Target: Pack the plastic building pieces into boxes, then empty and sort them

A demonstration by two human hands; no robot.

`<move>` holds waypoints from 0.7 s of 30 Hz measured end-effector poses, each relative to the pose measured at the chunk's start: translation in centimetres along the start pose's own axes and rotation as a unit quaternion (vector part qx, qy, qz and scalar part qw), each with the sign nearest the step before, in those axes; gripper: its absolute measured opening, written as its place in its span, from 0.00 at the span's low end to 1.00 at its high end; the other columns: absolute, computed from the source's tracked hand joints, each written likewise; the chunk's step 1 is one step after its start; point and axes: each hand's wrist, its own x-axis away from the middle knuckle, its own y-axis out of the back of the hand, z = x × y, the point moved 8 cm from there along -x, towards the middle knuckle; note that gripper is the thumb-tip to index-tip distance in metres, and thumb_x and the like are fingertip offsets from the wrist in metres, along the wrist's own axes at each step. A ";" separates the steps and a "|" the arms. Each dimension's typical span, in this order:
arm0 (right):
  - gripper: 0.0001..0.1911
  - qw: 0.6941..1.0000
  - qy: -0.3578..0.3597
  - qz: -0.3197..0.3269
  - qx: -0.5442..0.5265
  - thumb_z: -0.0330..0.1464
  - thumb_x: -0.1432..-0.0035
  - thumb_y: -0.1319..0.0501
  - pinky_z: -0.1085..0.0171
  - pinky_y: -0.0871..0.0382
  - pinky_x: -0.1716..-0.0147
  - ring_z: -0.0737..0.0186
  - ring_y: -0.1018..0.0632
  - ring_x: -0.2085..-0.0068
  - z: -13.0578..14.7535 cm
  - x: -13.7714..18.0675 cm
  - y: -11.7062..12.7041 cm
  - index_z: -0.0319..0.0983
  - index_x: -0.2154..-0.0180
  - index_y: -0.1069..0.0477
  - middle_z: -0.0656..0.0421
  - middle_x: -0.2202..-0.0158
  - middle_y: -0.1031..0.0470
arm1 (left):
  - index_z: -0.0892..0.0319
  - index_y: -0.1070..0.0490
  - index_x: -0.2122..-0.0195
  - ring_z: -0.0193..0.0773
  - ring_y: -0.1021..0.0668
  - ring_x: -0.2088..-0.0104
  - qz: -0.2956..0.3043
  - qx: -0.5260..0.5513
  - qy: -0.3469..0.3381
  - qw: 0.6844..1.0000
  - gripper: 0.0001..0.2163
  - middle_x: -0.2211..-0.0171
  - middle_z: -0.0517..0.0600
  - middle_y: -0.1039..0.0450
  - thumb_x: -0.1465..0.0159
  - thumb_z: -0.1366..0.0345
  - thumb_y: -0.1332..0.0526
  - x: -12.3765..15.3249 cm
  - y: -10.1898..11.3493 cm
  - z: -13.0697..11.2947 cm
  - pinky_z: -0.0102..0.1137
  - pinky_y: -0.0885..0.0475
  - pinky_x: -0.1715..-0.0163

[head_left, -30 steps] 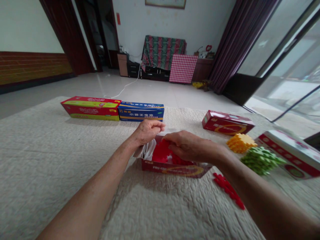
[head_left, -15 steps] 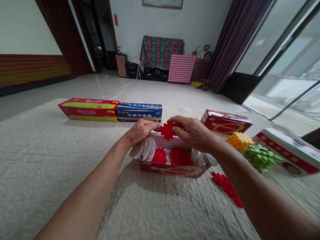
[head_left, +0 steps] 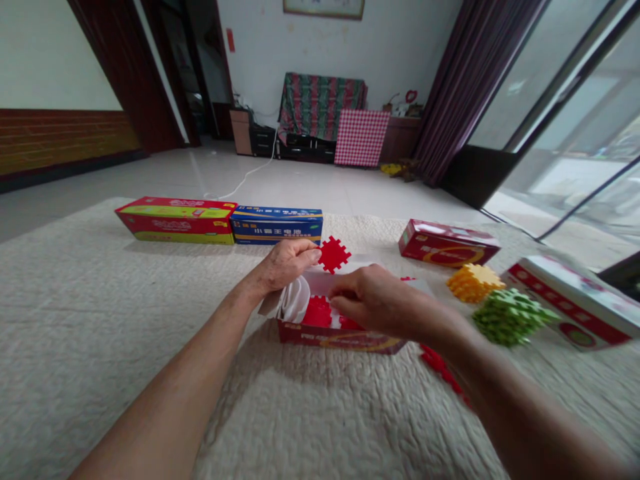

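My left hand (head_left: 293,260) pinches the edge of a red interlocking plastic piece (head_left: 334,255), a flat square with notched sides, above the open box's left end. My right hand (head_left: 373,293) is over the open dark red cardboard box (head_left: 305,335), fingers curled down toward its inside; whatever they hold is hidden. Inside the box lie red pieces (head_left: 318,311), and crumpled white paper (head_left: 296,300) fills its left end. Part of another red piece (head_left: 409,279) shows just behind my right hand. More red pieces (head_left: 440,367) lie on the mat, partly covered by my right forearm.
A red and yellow box (head_left: 177,223) and a blue box (head_left: 277,227) stand behind to the left. To the right are a dark red box (head_left: 447,243), yellow pieces (head_left: 475,283), green pieces (head_left: 510,319) and a white and red box (head_left: 570,300). Everything rests on a quilted mat (head_left: 150,320).
My right hand has let go of the raised red piece and moved down over the open box. My left hand keeps that piece, which now shows whole.
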 end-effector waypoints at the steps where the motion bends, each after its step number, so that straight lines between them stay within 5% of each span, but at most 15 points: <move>1: 0.13 1.000 0.014 0.021 0.008 0.29 0.41 0.47 0.67 0.45 0.77 0.70 0.32 0.77 0.4 -0.3 -0.6 0.38 0.71 0.24 0.58 0.75 0.23 | 0.61 0.27 0.71 0.33 0.30 0.73 0.004 0.011 0.003 1.000 0.13 0.75 0.46 0.30 0.38 0.58 0.44 0.0 -0.1 0.1 0.29 0.35 0.72; 6: 0.13 0.995 0.036 0.070 0.059 0.28 0.40 0.48 0.66 0.42 0.74 0.66 0.26 0.70 0.7 -2.1 -2.9 0.36 0.64 0.24 0.52 0.65 0.20 | 0.61 0.27 0.69 0.34 0.29 0.73 0.019 0.030 0.008 0.999 0.13 0.74 0.47 0.28 0.38 0.57 0.44 0.0 -0.4 0.5 0.30 0.34 0.69; 9: 0.11 0.995 0.049 0.080 0.041 0.29 0.42 0.46 0.67 0.44 0.75 0.67 0.28 0.72 0.6 -2.5 -3.4 0.37 0.66 0.24 0.55 0.68 0.21 | 0.61 0.27 0.69 0.33 0.29 0.73 0.019 0.032 0.010 0.999 0.13 0.74 0.47 0.28 0.38 0.57 0.44 0.0 -0.3 0.5 0.30 0.34 0.69; 14: 0.11 0.997 0.039 0.054 -0.029 0.31 0.43 0.46 0.68 0.47 0.77 0.71 0.34 0.77 -0.2 -1.3 -1.6 0.39 0.72 0.26 0.61 0.77 0.27 | 0.61 0.28 0.71 0.33 0.30 0.74 0.020 0.039 0.011 0.999 0.12 0.75 0.46 0.30 0.38 0.58 0.43 0.0 -0.4 0.2 0.29 0.35 0.71; 21: 0.13 0.999 -0.011 0.009 -0.052 0.32 0.40 0.47 0.67 0.46 0.76 0.70 0.35 0.77 -2.7 1.2 1.1 0.37 0.72 0.28 0.61 0.76 0.28 | 0.61 0.29 0.72 0.32 0.32 0.76 0.017 0.033 0.020 0.999 0.13 0.77 0.45 0.33 0.39 0.57 0.43 0.1 -0.3 0.2 0.28 0.38 0.75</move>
